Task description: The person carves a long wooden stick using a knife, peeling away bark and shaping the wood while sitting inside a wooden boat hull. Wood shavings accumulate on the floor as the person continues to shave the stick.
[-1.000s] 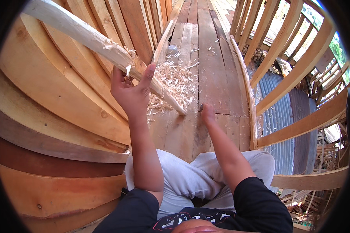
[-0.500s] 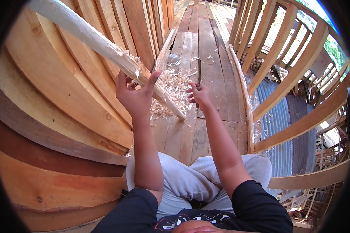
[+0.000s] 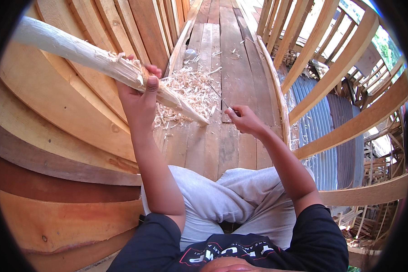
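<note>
A long pale wooden pole [image 3: 72,47] slants from the upper left down to a tapered end just over the floorboards. Its lower part is freshly shaved, with curled slivers clinging to it. My left hand [image 3: 138,97] is closed around the pole above that end, thumb on the near side. To the right of the tip, my right hand [image 3: 244,120] is closed on a slim knife [image 3: 220,95]. The knife's thin blade points away and left, apart from the pole. My fingers hide most of its handle.
Wood shavings [image 3: 190,90] lie heaped on the plank floor [image 3: 245,81] beyond the pole. A small clear container [image 3: 190,54] stands behind them. Stacked boards [image 3: 68,118] line the left. Upright slats [image 3: 313,47] edge the right, with corrugated metal sheeting [image 3: 319,136] beyond.
My left hand has moved left and wrapped around the pole, which now lies at a flatter slant. My right hand has come closer to me, and the knife blade now shows.
</note>
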`<act>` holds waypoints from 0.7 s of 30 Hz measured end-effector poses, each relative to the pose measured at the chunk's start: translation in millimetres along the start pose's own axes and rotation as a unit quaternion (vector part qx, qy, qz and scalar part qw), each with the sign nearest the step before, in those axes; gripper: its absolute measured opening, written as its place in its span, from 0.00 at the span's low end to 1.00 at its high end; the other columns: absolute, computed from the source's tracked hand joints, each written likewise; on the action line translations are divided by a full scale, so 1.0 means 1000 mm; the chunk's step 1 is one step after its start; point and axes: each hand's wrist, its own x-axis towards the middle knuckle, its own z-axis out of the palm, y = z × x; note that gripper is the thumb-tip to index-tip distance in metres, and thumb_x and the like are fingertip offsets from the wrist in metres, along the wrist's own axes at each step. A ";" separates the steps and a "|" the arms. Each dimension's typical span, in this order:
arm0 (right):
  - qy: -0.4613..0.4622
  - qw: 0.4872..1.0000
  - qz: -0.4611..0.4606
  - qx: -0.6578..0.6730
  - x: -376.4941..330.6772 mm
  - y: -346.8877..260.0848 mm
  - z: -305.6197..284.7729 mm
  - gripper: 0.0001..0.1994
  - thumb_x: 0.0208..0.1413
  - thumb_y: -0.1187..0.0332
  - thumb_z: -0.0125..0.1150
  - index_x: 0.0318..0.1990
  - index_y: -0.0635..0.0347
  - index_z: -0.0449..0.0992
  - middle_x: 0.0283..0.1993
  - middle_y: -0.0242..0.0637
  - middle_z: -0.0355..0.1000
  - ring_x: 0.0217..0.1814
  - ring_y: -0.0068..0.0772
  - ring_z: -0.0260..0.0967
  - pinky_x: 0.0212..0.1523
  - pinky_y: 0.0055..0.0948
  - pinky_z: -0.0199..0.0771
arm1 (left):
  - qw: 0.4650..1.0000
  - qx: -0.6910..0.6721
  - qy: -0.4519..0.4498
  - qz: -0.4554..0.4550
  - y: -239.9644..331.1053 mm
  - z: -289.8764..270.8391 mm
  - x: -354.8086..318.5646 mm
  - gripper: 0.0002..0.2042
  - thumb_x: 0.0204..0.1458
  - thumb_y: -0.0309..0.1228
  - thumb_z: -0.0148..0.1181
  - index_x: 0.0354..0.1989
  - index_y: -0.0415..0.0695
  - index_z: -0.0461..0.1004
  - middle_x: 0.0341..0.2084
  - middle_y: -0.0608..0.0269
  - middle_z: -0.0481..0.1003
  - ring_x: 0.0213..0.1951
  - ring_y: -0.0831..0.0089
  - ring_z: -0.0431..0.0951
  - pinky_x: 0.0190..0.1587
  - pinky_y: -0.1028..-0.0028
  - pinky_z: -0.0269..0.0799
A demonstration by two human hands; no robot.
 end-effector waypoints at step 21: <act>0.106 0.978 -0.084 0.159 -0.001 0.035 0.010 0.12 0.56 0.65 0.59 0.43 0.63 0.71 0.33 0.39 0.73 0.33 0.27 0.70 0.32 0.31 0.69 | 0.981 -0.183 -0.012 0.058 -0.025 0.059 -0.033 0.10 0.50 0.34 0.55 0.25 0.51 0.59 0.19 0.71 0.55 0.25 0.76 0.58 0.34 0.71 0.57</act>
